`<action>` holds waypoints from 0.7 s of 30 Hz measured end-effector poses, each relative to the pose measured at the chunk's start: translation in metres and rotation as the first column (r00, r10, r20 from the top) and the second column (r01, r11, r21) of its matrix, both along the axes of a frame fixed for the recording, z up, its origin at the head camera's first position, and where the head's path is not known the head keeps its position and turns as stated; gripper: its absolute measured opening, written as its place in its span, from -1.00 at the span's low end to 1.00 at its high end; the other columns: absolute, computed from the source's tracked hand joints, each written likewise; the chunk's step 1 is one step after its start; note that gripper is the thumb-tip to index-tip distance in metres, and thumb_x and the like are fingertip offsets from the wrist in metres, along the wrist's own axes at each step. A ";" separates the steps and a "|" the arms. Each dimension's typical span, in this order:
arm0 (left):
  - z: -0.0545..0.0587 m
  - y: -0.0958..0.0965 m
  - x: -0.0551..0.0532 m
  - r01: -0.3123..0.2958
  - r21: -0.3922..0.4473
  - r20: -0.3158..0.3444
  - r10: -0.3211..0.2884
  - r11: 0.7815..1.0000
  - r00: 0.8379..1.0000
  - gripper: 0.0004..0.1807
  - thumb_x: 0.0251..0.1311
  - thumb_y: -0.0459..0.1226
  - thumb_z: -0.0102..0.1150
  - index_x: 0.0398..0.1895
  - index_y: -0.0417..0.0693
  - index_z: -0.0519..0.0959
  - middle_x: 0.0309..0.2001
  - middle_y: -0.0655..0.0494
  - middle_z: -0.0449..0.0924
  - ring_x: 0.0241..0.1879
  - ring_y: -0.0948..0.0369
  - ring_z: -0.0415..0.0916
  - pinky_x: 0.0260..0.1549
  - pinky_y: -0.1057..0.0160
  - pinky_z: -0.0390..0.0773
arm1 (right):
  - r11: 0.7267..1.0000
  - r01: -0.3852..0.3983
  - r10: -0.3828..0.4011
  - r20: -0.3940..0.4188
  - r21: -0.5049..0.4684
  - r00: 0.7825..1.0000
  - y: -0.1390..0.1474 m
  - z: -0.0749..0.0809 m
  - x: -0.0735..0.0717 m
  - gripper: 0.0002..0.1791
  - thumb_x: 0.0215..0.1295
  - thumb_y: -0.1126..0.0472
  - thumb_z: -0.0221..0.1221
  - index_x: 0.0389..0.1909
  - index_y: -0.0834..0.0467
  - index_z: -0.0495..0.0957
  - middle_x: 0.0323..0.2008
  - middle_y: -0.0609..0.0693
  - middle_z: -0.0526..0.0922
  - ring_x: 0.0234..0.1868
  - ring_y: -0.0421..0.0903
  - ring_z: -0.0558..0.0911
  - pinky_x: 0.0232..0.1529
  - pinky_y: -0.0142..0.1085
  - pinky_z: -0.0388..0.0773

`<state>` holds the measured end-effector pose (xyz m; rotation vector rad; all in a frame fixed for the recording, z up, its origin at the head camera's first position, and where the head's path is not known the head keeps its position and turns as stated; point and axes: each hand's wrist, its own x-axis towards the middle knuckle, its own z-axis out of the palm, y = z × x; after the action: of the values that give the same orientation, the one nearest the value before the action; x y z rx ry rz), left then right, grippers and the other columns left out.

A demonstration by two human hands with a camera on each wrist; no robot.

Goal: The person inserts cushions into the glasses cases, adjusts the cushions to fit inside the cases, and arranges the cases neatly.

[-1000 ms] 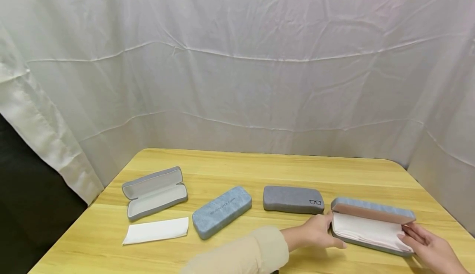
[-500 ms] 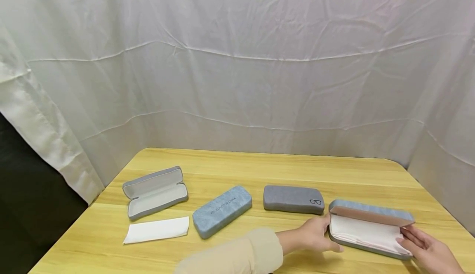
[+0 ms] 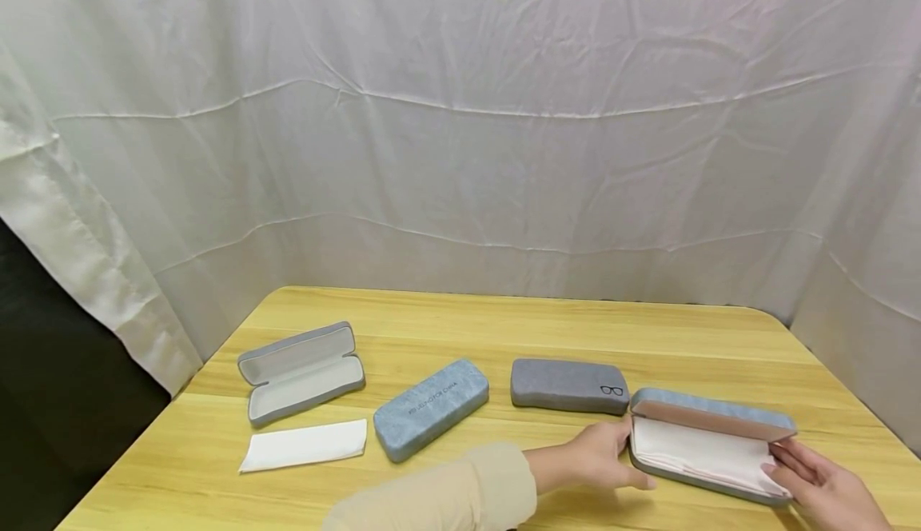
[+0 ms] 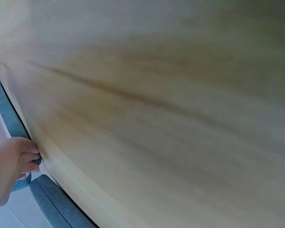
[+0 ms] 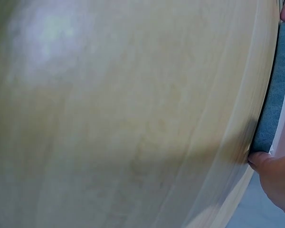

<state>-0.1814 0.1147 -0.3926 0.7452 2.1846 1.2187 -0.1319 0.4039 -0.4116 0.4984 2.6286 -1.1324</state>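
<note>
An opened glasses case (image 3: 712,413) with a light-blue lid and pinkish lining lies at the right of the table. Folded white cloth (image 3: 694,449) fills its lower half, and the lid leans back partly raised. My left hand (image 3: 600,457) holds the case's left end, fingers at the side and thumb along the front. At the other end my right hand (image 3: 827,483) grips the corner, thumb near the cloth and fingers by the lid. In the left wrist view the left fingers (image 4: 28,159) curl at the case's end. The right wrist view has the right hand (image 5: 275,178) at the case's lower end.
A closed grey case (image 3: 568,387) with a glasses print sits just left of the held one. Farther left are a closed blue case (image 3: 432,411), a white folded cloth (image 3: 305,445) and an open grey case (image 3: 309,383). White curtain (image 3: 460,155) hangs behind the table.
Both hands and the opened case have slid a little left and slightly toward the front. The other cases and the loose cloth have stayed where they were.
</note>
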 end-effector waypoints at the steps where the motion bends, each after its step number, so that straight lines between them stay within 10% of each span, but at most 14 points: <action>1: 0.000 0.000 0.000 0.001 -0.019 -0.016 -0.001 1.000 1.000 -0.12 0.04 -0.26 0.32 0.41 -0.14 0.07 0.35 0.14 0.20 0.29 0.40 0.21 0.17 0.51 0.29 | 1.000 -0.003 0.003 0.002 -0.006 1.000 -0.001 0.000 0.000 0.08 0.26 -0.27 -0.01 0.34 0.50 -0.26 0.29 0.39 -0.05 0.19 0.16 0.22 -0.14 -0.40 0.56; 21: 0.000 -0.008 0.007 0.002 -0.099 -0.039 -0.006 0.995 0.999 -0.13 0.05 -0.22 0.32 0.40 -0.15 0.10 0.35 0.10 0.22 0.26 0.37 0.28 0.14 0.51 0.32 | 0.998 0.053 -0.052 0.026 -0.045 0.998 -0.005 -0.009 0.005 0.16 0.18 -0.34 0.02 0.34 0.50 -0.26 0.29 0.41 -0.06 0.29 0.27 0.09 -0.01 -0.13 0.50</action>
<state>-0.1739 0.1071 -0.3923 0.7382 2.2565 1.0930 -0.1273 0.3993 -0.4201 0.5722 2.5766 -1.1911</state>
